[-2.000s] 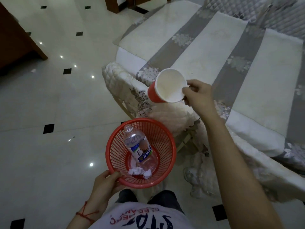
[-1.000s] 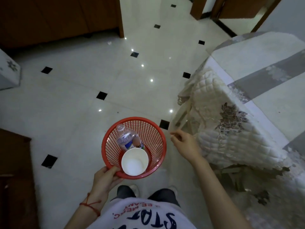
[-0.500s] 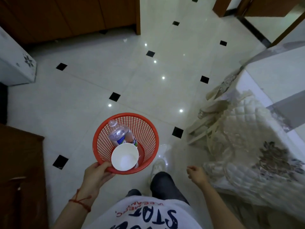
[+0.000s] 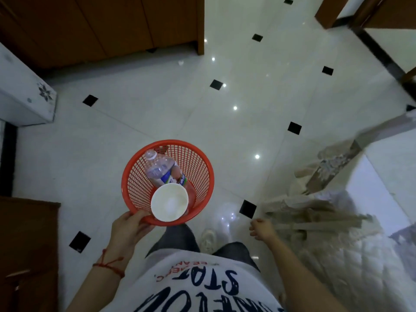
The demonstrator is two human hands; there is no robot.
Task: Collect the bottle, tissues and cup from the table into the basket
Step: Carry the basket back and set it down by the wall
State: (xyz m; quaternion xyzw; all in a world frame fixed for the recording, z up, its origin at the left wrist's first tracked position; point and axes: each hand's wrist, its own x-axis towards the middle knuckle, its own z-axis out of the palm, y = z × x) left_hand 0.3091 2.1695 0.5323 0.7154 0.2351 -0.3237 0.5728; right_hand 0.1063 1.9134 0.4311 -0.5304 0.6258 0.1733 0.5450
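My left hand [image 4: 129, 229] grips the near rim of the red mesh basket [image 4: 200, 176], which I carry above the floor. Inside it a clear plastic bottle [image 4: 161, 171] leans toward the far side, and the paper cup [image 4: 169, 202] stands mouth up, white inside, against the near wall. The tissues are hidden under the cup and bottle. My right hand [image 4: 262, 228] hangs at my side with the fingers curled loosely and nothing in it, just left of the table's draped corner.
The table with its quilted white and grey cloth [image 4: 360, 255] fills the lower right. Dark wooden cabinets [image 4: 101, 25] stand at the back left, a white unit [image 4: 24, 95] at the left, another wooden piece [image 4: 24, 255] at the lower left. Glossy tiled floor [image 4: 247, 97] stretches ahead.
The cup went from my right hand into the basket. My view has turned left, away from the table, and my right hand has dropped to my side.
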